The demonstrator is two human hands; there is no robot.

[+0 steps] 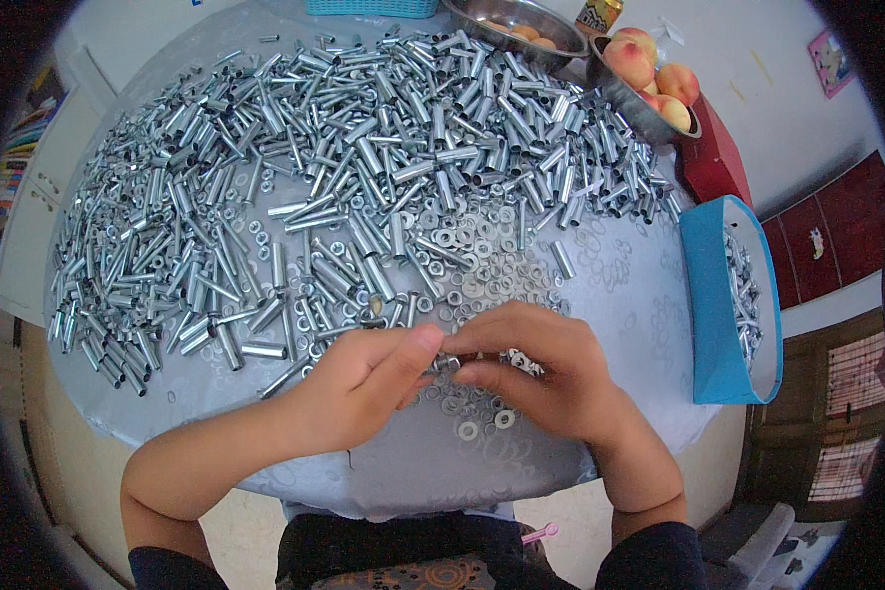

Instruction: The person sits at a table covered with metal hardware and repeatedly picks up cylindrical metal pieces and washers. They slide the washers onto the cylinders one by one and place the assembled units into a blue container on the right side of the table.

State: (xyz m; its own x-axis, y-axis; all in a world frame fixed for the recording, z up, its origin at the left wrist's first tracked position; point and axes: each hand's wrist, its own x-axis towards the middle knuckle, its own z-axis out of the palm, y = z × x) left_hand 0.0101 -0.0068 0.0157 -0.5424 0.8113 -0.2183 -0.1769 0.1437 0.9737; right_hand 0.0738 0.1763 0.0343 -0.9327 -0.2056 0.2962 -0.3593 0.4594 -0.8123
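My left hand (369, 379) and my right hand (546, 364) meet near the front of the table. Between their fingertips shows a small shiny metal nut (446, 363). The right thumb and fingers pinch around it. My left hand is closed with its thumb on top, and its fingers hide whatever is in them. Flat washers (468, 431) lie scattered beneath and beyond my right hand. Past both hands spreads a large heap of silver metal sleeves (418, 169), mixed with bolts, nuts and rings.
A cloth covers the round table (629, 295). At right stands a blue box (710, 305) of metal fasteners. At the far side are a metal bowl of peaches (674, 84), another bowl (472, 15) with round items, a can (598, 16) and a turquoise basket (372, 7).
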